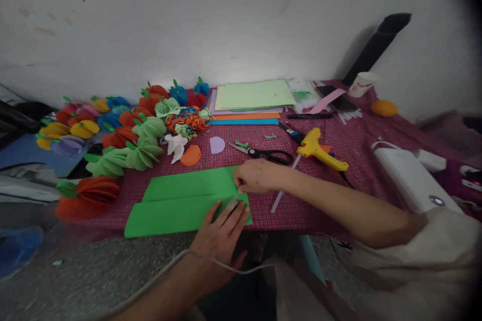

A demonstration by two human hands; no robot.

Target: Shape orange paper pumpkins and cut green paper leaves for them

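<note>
A folded sheet of green paper lies along the table's front edge, its near part turned over the far part. My left hand rests flat on the near flap at the right end, fingers stretched out, with a greyish wrapping on one finger. At that same end, my right hand is closed, its fingertips down on the paper by the flap's edge. Just beyond the right hand lie black-handled scissors. A yellow glue gun with a glue stick poking out lies right of them, partly behind my forearm.
Several paper pumpkins crowd the left side. Paper scraps, orange circles and a lilac piece lie mid-table. Behind are stacked coloured sheets, a phone and a paper cup. A white device stands right.
</note>
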